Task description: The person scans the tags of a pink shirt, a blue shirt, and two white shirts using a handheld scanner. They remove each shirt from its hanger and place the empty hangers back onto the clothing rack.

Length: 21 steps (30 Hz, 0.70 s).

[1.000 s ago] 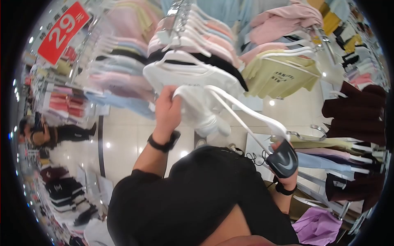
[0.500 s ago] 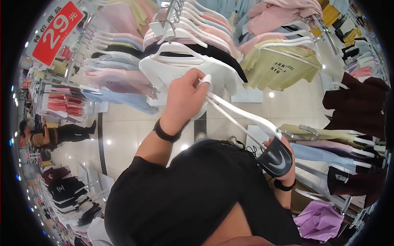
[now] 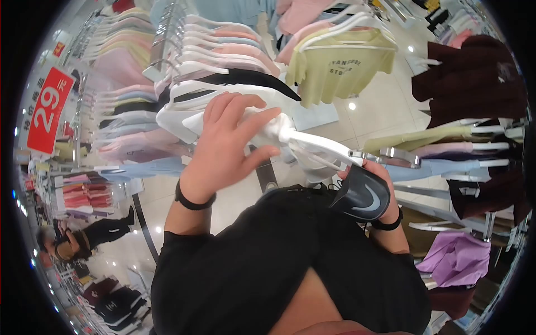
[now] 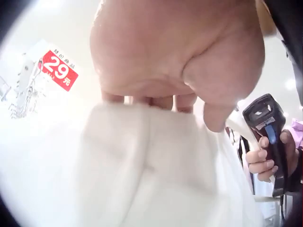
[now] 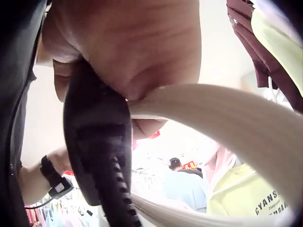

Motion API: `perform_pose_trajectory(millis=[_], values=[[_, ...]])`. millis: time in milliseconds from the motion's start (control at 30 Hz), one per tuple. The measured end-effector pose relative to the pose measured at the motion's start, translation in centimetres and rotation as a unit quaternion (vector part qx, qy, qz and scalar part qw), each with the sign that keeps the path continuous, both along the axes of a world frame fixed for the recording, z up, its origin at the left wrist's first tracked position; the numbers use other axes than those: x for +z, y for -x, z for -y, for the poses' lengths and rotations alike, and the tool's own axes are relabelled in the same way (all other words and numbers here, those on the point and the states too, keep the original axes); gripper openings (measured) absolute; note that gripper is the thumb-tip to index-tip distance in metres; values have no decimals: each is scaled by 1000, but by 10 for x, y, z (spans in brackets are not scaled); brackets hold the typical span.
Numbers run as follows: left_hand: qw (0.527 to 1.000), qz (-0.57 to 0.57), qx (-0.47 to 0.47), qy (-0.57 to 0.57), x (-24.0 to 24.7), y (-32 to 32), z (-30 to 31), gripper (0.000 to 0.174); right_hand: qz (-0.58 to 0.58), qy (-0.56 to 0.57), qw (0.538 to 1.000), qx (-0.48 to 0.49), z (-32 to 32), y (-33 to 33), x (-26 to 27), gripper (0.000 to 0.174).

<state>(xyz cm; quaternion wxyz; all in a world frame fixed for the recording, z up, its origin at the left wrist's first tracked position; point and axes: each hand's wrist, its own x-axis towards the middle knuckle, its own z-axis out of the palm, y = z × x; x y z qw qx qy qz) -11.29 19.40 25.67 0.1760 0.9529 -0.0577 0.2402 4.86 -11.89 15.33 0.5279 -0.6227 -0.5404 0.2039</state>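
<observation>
My left hand (image 3: 223,148) has its fingers spread, the thumb apart, over a white garment (image 3: 276,128) on a white hanger (image 3: 321,144). The left wrist view shows pale cloth (image 4: 142,161) in front of the fingertips. Low on the right, my right hand (image 3: 386,180) grips a black barcode scanner (image 3: 363,195) together with the hanger near its metal hook (image 3: 399,157). The scanner's window and blue trigger (image 4: 270,134) face the left wrist camera. In the right wrist view the hanger's arm (image 5: 213,113) runs out from beside the scanner handle (image 5: 99,137).
Ahead is a rail of shirts on white hangers (image 3: 215,44), with a yellow-green printed T-shirt (image 3: 346,70) to its right. Dark brown garments (image 3: 469,84) and a lilac one (image 3: 455,259) hang at right. A red 29 sign (image 3: 50,110) and another person (image 3: 78,240) are at left.
My left hand held the white garment at the hanger's end; its fingers are now spread. The head view has turned, so the rack sits further left. The right hand keeps scanner and hanger.
</observation>
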Motion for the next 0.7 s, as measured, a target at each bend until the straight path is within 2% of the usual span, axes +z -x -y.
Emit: perform_pose_trajectory(millis=[67,167,267,333,433,500,533,600,633,667,700], values=[[1000,8,-9,-6,-22,-7,-5,43,-83,4,996,-12,0,2,10,35],[999,-31,3,-12,-39,-10,-6,35,-260,32,964,-41,2,8,14,70],[999,-36,11,37,-43,-10,-6,30,-237,2,969,-64,6,1,17,79],[994,-55,59,68,-43,-9,-7,30,-109,-31,984,-138,4,-1,20,73],[984,-76,135,88,-40,-4,-6,31,-134,-99,979,-115,24,-12,14,47],[979,-54,164,109,-41,-3,-6,32,-245,-75,965,-62,40,-11,14,46],[977,-28,169,127,-46,-2,-7,32,-240,-84,967,7,37,-16,13,46],[972,0,179,149,-47,-1,-5,32,-317,-14,947,48,38,-16,2,58],[971,1,185,152,-44,0,-4,32,-371,13,928,37,35,-7,1,63],[969,3,191,155,-41,1,-2,33,-343,40,938,-19,36,4,-8,67],[969,9,188,159,-39,2,-1,32,-286,71,955,40,19,0,-4,60]])
